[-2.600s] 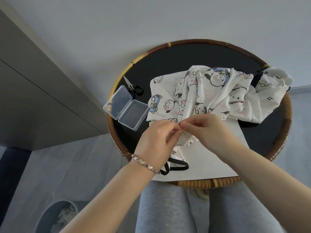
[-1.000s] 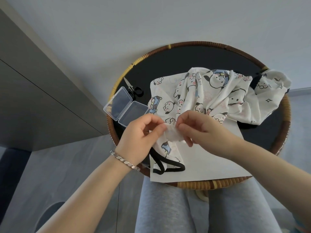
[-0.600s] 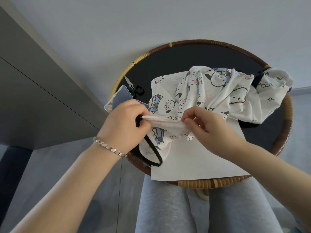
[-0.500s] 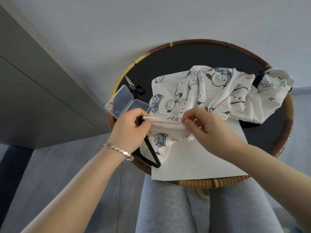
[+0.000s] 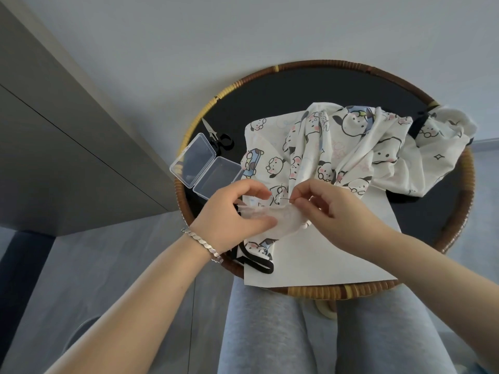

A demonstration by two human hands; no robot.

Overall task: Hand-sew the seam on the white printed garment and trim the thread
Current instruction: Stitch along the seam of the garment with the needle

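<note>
The white printed garment with cartoon dogs lies bunched across the round tray table. My left hand grips a folded edge of the garment near the tray's front left, thumb and fingers curled round the cloth. My right hand pinches a thin needle whose tip points left into the folded edge between the two hands. The garment's black trim hangs over the tray's front rim. Small scissors lie at the tray's left. No thread is visible.
An open clear plastic box sits on the tray's left edge beside the scissors. A white sheet of paper lies under the garment at the front. My grey-clad legs are below the tray. A grey cabinet stands to the left.
My left hand came back toward the middle and lower, regripping the folded edge. My right hand now holds the needle at the fabric edge; the stretched seam has slackened.
</note>
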